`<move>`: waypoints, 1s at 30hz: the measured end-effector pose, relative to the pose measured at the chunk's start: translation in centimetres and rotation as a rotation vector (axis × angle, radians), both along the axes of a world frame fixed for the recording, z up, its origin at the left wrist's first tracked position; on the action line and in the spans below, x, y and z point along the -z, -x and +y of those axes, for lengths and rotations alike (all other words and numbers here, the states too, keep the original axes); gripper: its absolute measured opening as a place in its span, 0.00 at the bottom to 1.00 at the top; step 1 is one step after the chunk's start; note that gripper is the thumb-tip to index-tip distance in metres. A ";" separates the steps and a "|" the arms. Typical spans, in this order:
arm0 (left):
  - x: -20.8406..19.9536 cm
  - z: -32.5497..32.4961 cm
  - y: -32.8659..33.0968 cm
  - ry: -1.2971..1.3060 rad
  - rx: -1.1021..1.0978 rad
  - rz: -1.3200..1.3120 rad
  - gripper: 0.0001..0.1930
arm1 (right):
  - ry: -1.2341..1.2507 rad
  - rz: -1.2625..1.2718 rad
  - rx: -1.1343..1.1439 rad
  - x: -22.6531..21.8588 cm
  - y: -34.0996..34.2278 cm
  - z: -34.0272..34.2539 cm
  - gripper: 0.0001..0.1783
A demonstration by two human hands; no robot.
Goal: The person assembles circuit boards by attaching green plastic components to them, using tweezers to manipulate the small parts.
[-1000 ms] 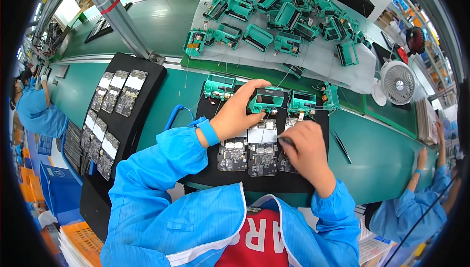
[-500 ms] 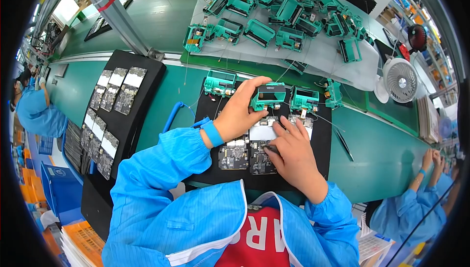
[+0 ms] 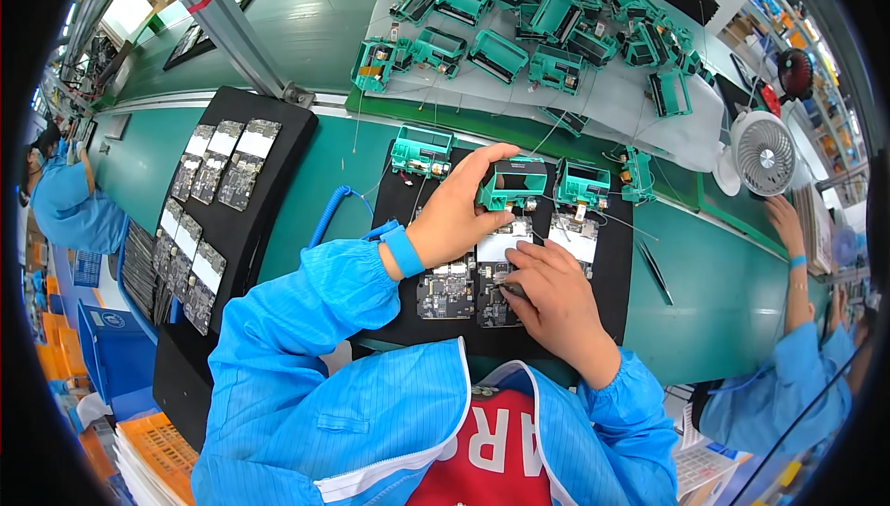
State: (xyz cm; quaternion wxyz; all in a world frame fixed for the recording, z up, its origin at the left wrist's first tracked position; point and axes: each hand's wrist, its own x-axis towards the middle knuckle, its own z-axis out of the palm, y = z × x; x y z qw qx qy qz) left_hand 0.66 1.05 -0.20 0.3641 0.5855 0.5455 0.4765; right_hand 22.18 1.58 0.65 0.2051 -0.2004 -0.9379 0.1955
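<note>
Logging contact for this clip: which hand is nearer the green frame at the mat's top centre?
Left. The left hand grips the green frame; the right hand rests lower down, on the circuit board.

White rectangular labels (image 3: 575, 239) sit on circuit boards beside the hands; no packages or screens.

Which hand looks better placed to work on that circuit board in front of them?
Right. The right hand already rests fingertips-down on the circuit board, while the left hand is busy gripping the green frame above it.
</note>
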 end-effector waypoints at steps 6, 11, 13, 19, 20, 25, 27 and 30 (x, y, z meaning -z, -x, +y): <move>0.3 0.1 -0.1 0.020 -0.004 -0.016 0.38 | -0.010 0.001 0.007 0.0 0.0 -0.1 0.15; 0.5 0.3 -0.2 -0.088 -0.010 0.117 0.38 | -0.014 0.001 0.006 -0.1 0.1 0.0 0.15; 0.8 0.4 -0.2 -0.125 -0.009 0.132 0.37 | -0.018 0.005 0.005 -0.1 0.2 0.0 0.15; 0.8 0.1 -0.4 -0.097 0.037 0.178 0.37 | -0.020 0.013 0.005 -0.1 0.2 0.1 0.16; 0.8 0.1 -0.5 -0.093 0.039 0.211 0.37 | -0.017 0.015 0.008 -0.1 0.2 0.1 0.15; 1.0 0.2 -0.2 -0.151 0.039 0.275 0.37 | 0.119 0.055 0.074 -1.7 0.3 1.0 0.10; 1.3 0.4 0.1 -0.133 0.053 0.239 0.37 | 0.043 0.053 0.127 -2.5 0.5 2.0 0.08; 1.0 0.5 0.3 -0.166 0.068 0.227 0.37 | -0.058 0.044 0.126 -2.0 1.2 3.8 0.09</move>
